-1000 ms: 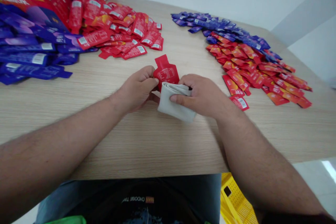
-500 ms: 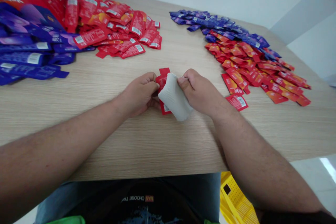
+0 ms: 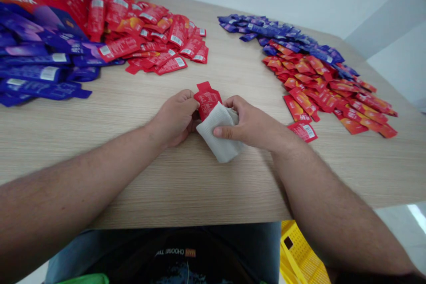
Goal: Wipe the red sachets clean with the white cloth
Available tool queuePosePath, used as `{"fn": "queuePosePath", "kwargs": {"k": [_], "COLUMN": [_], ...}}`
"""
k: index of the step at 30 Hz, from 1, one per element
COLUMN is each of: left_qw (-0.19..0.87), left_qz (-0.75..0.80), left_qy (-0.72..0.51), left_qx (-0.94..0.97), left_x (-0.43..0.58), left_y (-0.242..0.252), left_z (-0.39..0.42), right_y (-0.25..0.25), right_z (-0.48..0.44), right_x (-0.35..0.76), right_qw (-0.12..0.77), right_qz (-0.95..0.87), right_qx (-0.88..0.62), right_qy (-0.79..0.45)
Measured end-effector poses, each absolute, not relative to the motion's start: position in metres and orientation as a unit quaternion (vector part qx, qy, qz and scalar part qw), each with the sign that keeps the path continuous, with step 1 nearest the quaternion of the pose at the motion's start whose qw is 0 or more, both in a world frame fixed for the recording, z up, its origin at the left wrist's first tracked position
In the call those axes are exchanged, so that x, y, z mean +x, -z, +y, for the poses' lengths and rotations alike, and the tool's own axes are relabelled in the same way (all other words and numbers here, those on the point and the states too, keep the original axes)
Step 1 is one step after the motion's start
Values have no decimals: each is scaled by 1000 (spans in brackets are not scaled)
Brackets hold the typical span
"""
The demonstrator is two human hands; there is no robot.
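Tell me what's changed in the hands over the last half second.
The white cloth has slid down the red sachet, baring more of its printed upper part; the right hand has moved its thumb lower on the cloth's front. Nothing was visibly let go: the left hand still holds the sachet. The left pile and right pile stayed put.

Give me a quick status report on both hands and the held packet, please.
Left hand holds red packet. Right hand grips folded cloth. Cloth hides packet's lower part from view.
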State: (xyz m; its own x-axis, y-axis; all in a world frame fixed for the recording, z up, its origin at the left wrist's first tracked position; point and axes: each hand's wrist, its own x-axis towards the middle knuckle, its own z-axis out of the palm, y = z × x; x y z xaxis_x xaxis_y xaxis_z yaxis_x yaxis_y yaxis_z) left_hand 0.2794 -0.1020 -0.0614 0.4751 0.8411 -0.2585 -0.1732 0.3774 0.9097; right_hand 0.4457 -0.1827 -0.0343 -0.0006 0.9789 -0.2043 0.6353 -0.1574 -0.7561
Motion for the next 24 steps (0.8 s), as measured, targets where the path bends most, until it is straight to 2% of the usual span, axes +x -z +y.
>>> {"fn": "queuePosePath", "kwargs": {"k": [7,12,14,18,24], "left_qw": [718,711,708,703,675], "left_qz": [375,343,344,360,378], "left_qy": [-400,-431,-434,-420,-423], "left_qx": [428,438,438,447,471], "left_x": [277,270,270,270,272], "left_y": [57,51,51,54,60], "left_z": [-93,-84,-84,-88,-87], "right_y": [28,24,27,36,27], "right_z": [-185,-182,-180,-180,-184], "right_x": [452,462,461,456,474], "right_qw": [207,168,138,53,30], "right_qz": [-639,-651,-672,-722,-676], "right_qx": [-664,-730,-723,-684,-728], "right_qy": [-328,-120,-75,-90,-106]}}
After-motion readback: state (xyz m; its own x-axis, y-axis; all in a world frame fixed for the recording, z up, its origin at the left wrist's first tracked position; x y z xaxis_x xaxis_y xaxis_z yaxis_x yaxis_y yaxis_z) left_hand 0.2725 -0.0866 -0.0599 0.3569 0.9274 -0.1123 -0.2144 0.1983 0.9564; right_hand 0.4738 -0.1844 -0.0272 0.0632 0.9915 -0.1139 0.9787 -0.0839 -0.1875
